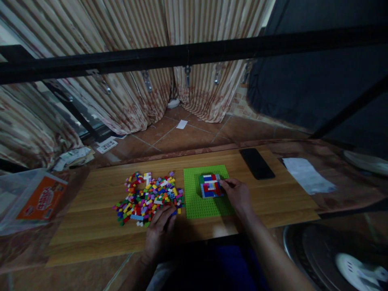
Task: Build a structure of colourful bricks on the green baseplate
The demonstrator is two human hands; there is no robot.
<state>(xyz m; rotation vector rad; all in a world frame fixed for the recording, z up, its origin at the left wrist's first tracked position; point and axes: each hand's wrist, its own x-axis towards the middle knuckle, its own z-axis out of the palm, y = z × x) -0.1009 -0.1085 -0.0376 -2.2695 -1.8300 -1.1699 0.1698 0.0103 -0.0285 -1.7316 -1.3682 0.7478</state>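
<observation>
A small block of toy bricks (pixel 210 186), in red, white, blue and green, stands on a light green studded baseplate (pixel 194 208). My right hand (pixel 238 196) reaches in from the right, thumb and fingers pinched together at the block's right edge. Whatever lies between those fingertips is too small to make out. To the left of the baseplate spreads a loose pile of colourful bricks (pixel 151 198). At its near edge my left hand (pixel 160 226) is curled, with a blue brick (pixel 174 213) at its fingertips.
A black phone (pixel 257 163) lies on the wooden table (pixel 81 210) at the back right. White paper (pixel 307 174) lies beyond the right end. At far left stands a clear plastic box (pixel 13 194) with an orange label. A dark metal bar (pixel 169 56) crosses beyond the table, before striped curtains.
</observation>
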